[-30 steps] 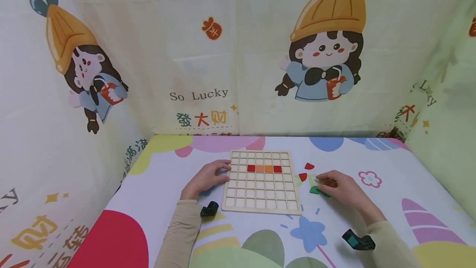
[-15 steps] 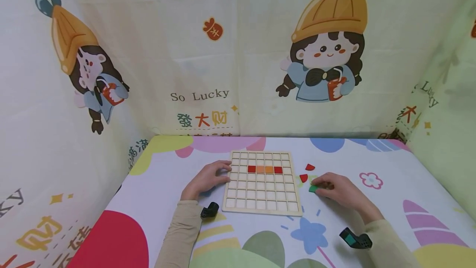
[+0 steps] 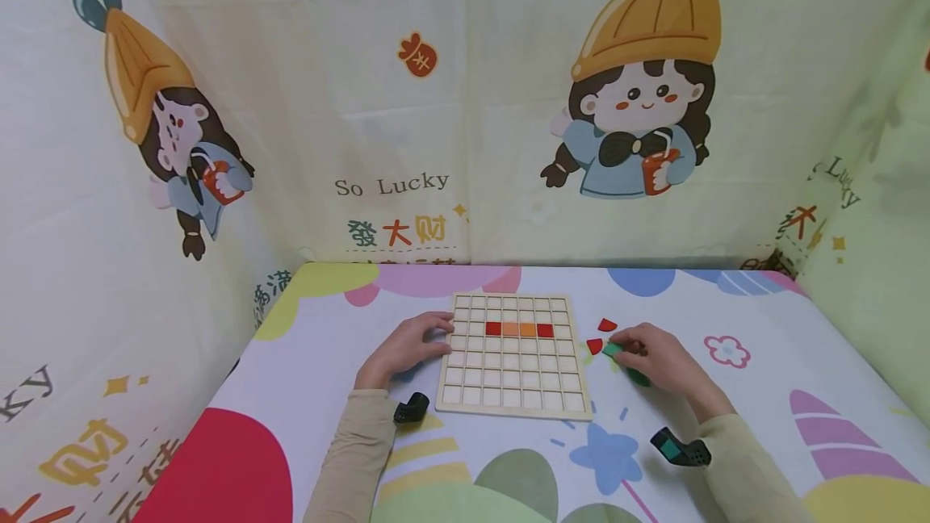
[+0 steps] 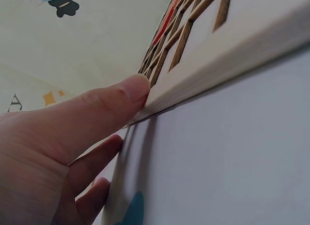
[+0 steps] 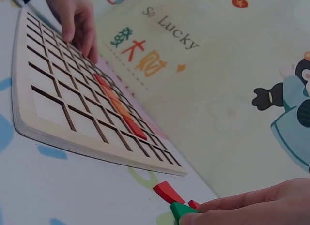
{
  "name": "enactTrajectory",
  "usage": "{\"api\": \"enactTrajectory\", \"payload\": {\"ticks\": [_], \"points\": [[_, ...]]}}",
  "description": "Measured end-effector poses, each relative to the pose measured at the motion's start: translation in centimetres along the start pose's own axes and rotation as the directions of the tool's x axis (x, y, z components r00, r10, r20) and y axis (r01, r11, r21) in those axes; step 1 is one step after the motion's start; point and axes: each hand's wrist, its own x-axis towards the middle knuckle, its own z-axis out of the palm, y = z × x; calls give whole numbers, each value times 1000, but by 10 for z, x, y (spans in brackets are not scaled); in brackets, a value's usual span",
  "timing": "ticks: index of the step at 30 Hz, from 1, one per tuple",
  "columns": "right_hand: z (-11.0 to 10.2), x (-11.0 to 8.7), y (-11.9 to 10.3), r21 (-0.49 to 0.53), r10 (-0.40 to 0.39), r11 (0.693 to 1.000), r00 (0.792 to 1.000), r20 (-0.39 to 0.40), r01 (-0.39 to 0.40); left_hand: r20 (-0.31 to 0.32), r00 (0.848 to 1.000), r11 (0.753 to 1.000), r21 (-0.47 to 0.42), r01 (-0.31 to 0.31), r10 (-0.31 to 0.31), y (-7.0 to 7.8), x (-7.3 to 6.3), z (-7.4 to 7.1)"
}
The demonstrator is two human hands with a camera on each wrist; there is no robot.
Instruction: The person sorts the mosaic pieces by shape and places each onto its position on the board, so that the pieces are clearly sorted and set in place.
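A wooden grid board (image 3: 512,406) lies on the table. One of its rows holds two red squares, one of them a red square tile (image 3: 545,331), with two orange tiles (image 3: 519,329) between. My left hand (image 3: 407,344) rests its thumb and fingers against the board's left edge; in the left wrist view the thumb (image 4: 135,88) touches the rim. Right of the board, my right hand (image 3: 664,357) pinches a green tile (image 3: 612,349) between thumb and fingers. The same green tile (image 5: 180,209) shows at the fingertips in the right wrist view.
Two red quarter-round pieces, the farther red piece (image 3: 607,325) and the nearer red piece (image 3: 595,346), lie between board and right hand. Another green piece (image 3: 638,378) lies partly under that hand. A patterned cloth covers the table (image 3: 341,289), and printed curtains (image 3: 501,216) stand behind it.
My right hand has taken hold of a green tile and moved it slightly away from me, close to the red pieces. The left hand stays at the board's edge.
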Motion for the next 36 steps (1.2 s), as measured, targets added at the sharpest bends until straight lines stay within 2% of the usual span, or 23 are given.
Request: {"api": "enactTrajectory", "payload": {"ticks": [5, 9, 20, 36], "points": [[1, 1, 1, 9, 31, 999, 998, -56, -31, -1, 1000, 1000, 6, 9, -9, 1, 0, 0], [2, 2, 1, 12, 1, 1000, 997, -81, 0, 3, 1000, 1000, 9, 3, -3, 1, 0, -1], [-4, -4, -1, 13, -66, 998, 996, 54, 65, 0, 1000, 1000, 18, 3, -3, 0, 0, 0], [-3, -5, -2, -6, -3, 1000, 999, 44, 3, -2, 1000, 1000, 13, -7, 7, 0, -1, 0]]}}
